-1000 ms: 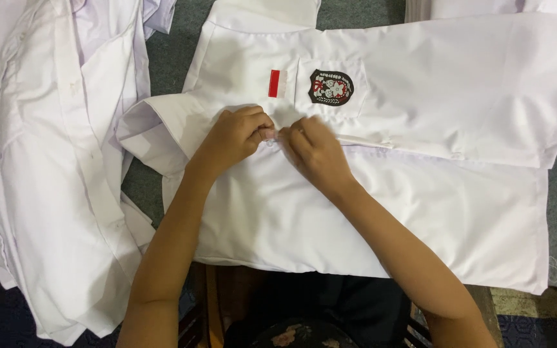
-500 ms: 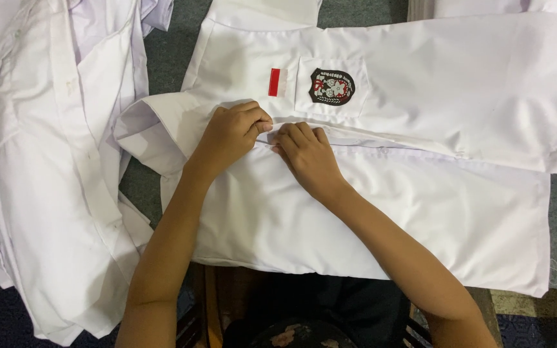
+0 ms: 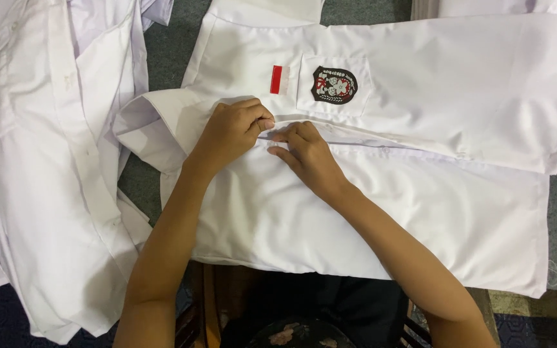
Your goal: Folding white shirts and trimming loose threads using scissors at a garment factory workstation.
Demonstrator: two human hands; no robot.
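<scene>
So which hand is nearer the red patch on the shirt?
Left. The left hand pinches the shirt's front edge just below the red patch, slightly to its left. The right hand rests lower and to the patch's right, below the embroidered badge.

A grey tabletop (image 3: pixel 169 61) carries it all. Spread flat across the middle lies a white shirt (image 3: pixel 420 212) with a crest badge (image 3: pixel 334 84) and a red-and-white strip (image 3: pixel 280 79). At the left edge, more white shirts (image 3: pixel 40 180) lie heaped.

Bare forearms, no sleeves; dark garment with floral print (image 3: pixel 291 335).
</scene>
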